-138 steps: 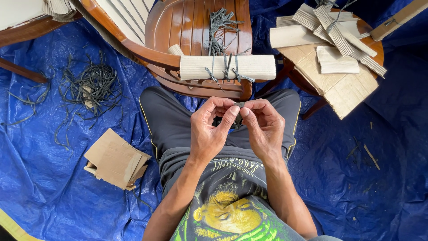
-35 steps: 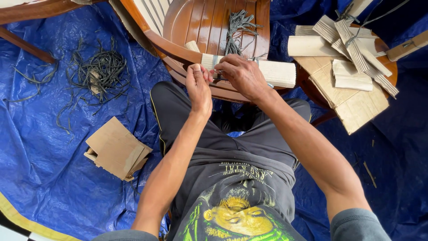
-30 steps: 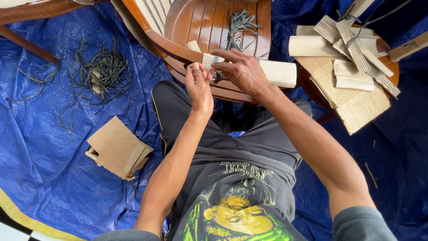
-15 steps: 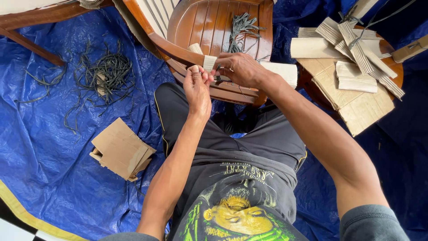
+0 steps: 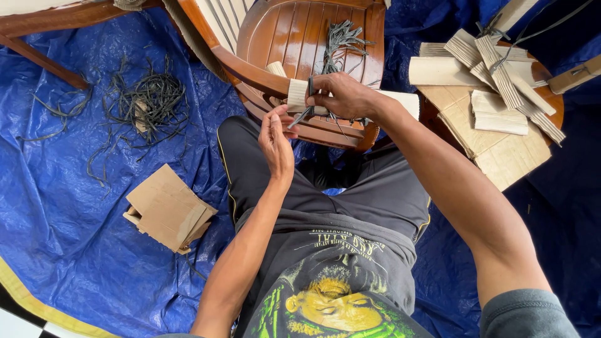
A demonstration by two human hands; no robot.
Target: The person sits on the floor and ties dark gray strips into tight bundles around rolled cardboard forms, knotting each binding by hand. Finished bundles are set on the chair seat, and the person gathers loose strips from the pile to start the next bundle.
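A pale, ribbed cardboard roll [image 5: 299,95] lies across the front edge of a brown wooden chair seat [image 5: 294,44], with a dark flat strap [image 5: 300,116] crossing it. The right hand [image 5: 343,95] rests over the roll, its fingers [image 5: 319,100] curled shut around the roll and strap. The left hand [image 5: 275,141] stands just below, fingers pinched on the strap's lower end. One bundle of dark straps [image 5: 338,40] lies on the seat, and one tangled heap of straps [image 5: 141,103] on the blue tarpaulin [image 5: 56,206]. One folded cardboard piece [image 5: 168,209] lies nearer the person. Several more cardboard rolls and sheets [image 5: 494,100] are stacked on a small round table [image 5: 554,103].
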